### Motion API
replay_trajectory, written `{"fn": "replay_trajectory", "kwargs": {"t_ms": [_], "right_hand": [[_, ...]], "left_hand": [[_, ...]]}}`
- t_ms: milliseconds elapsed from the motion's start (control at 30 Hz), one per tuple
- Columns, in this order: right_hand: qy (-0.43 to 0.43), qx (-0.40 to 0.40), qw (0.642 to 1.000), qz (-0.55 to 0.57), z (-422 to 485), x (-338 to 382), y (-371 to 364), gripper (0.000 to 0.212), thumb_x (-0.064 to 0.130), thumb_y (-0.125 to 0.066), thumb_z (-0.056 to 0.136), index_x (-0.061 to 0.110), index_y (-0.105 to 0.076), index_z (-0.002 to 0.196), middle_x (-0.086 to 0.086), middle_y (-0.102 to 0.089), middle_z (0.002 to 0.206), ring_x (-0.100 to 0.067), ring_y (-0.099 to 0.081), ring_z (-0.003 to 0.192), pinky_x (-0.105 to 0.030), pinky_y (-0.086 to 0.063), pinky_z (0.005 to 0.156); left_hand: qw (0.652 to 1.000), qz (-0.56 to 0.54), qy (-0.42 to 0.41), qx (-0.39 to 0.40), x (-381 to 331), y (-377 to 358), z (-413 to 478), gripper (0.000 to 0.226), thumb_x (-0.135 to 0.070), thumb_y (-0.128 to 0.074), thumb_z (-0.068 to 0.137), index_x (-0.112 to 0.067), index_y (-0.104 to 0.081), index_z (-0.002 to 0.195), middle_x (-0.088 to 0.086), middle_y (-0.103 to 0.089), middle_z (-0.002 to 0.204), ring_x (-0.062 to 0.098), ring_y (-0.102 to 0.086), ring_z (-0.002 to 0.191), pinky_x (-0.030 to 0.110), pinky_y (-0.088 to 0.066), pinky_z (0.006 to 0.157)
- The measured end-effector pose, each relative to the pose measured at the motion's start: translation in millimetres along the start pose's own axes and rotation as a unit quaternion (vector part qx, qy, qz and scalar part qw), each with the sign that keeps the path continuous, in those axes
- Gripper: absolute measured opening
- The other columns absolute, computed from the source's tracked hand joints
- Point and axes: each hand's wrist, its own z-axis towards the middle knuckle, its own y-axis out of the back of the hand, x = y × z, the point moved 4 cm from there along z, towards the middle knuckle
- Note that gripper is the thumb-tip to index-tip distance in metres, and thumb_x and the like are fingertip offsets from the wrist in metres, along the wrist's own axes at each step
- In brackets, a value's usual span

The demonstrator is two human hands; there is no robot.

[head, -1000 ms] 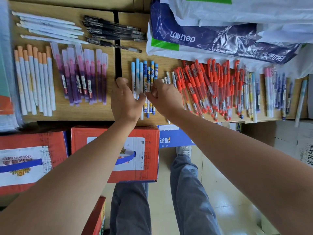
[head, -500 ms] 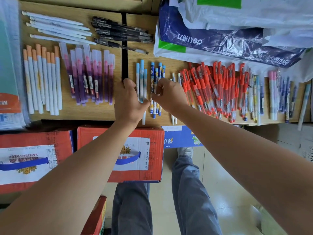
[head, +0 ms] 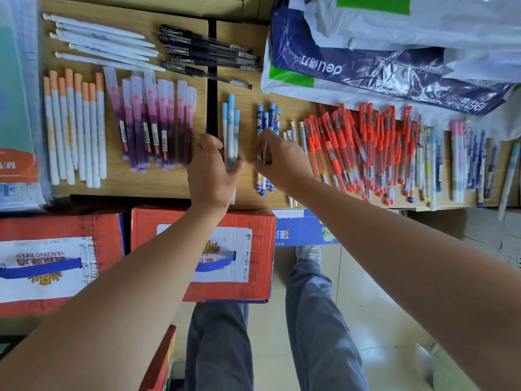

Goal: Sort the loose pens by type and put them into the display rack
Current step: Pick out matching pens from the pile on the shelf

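Blue pens parted between two grips

Pale-blue pens [head: 231, 128] are clasped between the thumb and curled fingers of the left hand [head: 212, 170]. Dark-blue patterned pens [head: 267, 119] are pinched by bent fingertips of the right hand [head: 282, 162]. Should either hold be slackened, pens could be rolled into the white pens [head: 293, 131] just outside the right grip, mixing types. Three pale-blue and four dark-blue are counted.
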Motion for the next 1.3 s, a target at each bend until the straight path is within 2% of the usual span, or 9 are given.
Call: {"fn": "replay_trajectory", "kwargs": {"t_ms": [100, 267, 367, 500, 633, 800, 1067, 1200, 1300], "right_hand": [[-0.009, 0.003, 1.0, -0.019, 1, -1, 3, 0.027, 0.013, -0.064, 0.08, 0.015, -0.055, 0.106, 0.0, -0.06, 0.078, -0.021, -0.057, 0.07, -0.025, -0.037, 0.049], [-0.004, -0.007, 1.0, -0.014, -1, -3, 4, 0.022, 0.014, -0.063, 0.082, 0.014, -0.056, 0.102, 0.005, -0.05, 0.064, -0.018, -0.052, 0.061, -0.025, -0.033, 0.048], [0.013, -0.007, 1.0, 0.0, -3, -2, 4, 0.017, 0.012, -0.06, 0.083, 0.015, -0.057, 0.1, 0.004, -0.051, 0.061, -0.016, -0.05, 0.056, -0.024, -0.03, 0.046], [0.025, -0.007, 0.999, 0.02, -3, 0, 4, 0.012, 0.017, -0.062, 0.086, 0.016, -0.058, 0.097, 0.008, -0.051, 0.064, -0.015, -0.053, 0.059, -0.027, -0.041, 0.051], [0.028, 0.006, 0.998, 0.062, 0, 8, 3, 0.01, 0.019, -0.064, 0.087, 0.015, -0.062, 0.095, 0.009, -0.059, 0.068, -0.015, -0.06, 0.066, -0.035, -0.054, 0.065], [0.02, 0.008, 0.996, 0.083, 4, 12, 2, 0.013, 0.015, -0.062, 0.087, 0.015, -0.066, 0.098, 0.017, -0.055, 0.069, -0.015, -0.063, 0.077, -0.037, -0.054, 0.074], [0.014, 0.017, 0.998, 0.067, 2, 9, 6, 0.015, 0.015, -0.06, 0.088, 0.016, -0.065, 0.102, 0.012, -0.056, 0.074, -0.016, -0.063, 0.077, -0.038, -0.055, 0.075], [0.018, 0.032, 0.996, 0.082, 0, 8, 7, 0.013, 0.013, -0.058, 0.09, 0.014, -0.064, 0.101, 0.007, -0.062, 0.076, -0.01, -0.057, 0.06, -0.041, -0.057, 0.067], [0.008, 0.035, 0.995, 0.096, 0, 6, 8, 0.012, 0.015, -0.055, 0.092, 0.015, -0.063, 0.101, 0.004, -0.064, 0.074, -0.008, -0.059, 0.059, -0.04, -0.058, 0.063]], "left_hand": [[1.0, -0.002, -0.002, 0.004, 2, 0, -2, 0.049, -0.034, -0.075, 0.079, -0.005, -0.049, 0.109, 0.004, -0.055, 0.096, 0.016, -0.047, 0.072, 0.021, -0.031, 0.063], [0.999, 0.025, 0.011, 0.017, 4, -5, -1, 0.04, -0.035, -0.073, 0.08, -0.007, -0.054, 0.102, 0.006, -0.057, 0.1, 0.018, -0.052, 0.08, 0.022, -0.03, 0.066], [0.998, 0.044, 0.02, 0.026, 6, -7, 2, 0.033, -0.038, -0.071, 0.081, -0.009, -0.06, 0.094, 0.007, -0.059, 0.1, 0.023, -0.058, 0.084, 0.025, -0.034, 0.068], [0.997, 0.064, 0.024, 0.031, 7, -8, 6, 0.03, -0.036, -0.07, 0.081, -0.008, -0.06, 0.089, 0.008, -0.061, 0.093, 0.025, -0.06, 0.08, 0.03, -0.038, 0.064], [0.996, 0.083, 0.02, 0.035, 4, -7, 6, 0.03, -0.034, -0.068, 0.082, -0.006, -0.058, 0.085, 0.008, -0.061, 0.079, 0.024, -0.058, 0.069, 0.029, -0.033, 0.056], [0.993, 0.11, -0.009, 0.039, 3, -3, 4, 0.027, -0.031, -0.064, 0.083, -0.006, -0.053, 0.081, 0.006, -0.058, 0.07, 0.024, -0.056, 0.064, 0.03, -0.034, 0.056], [0.977, 0.194, -0.031, 0.076, -5, -3, 3, 0.031, -0.024, -0.059, 0.082, 0.0, -0.051, 0.1, 0.018, -0.059, 0.096, 0.032, -0.06, 0.081, 0.032, -0.033, 0.059], [0.97, 0.225, -0.039, 0.088, -7, -1, 5, 0.026, -0.021, -0.053, 0.091, 0.0, -0.048, 0.106, 0.018, -0.065, 0.094, 0.035, -0.064, 0.085, 0.033, -0.035, 0.059], [0.974, 0.207, -0.037, 0.083, -8, 2, 2, 0.023, -0.017, -0.046, 0.095, 0.001, -0.045, 0.11, 0.017, -0.066, 0.089, 0.037, -0.065, 0.08, 0.033, -0.034, 0.057]]}}
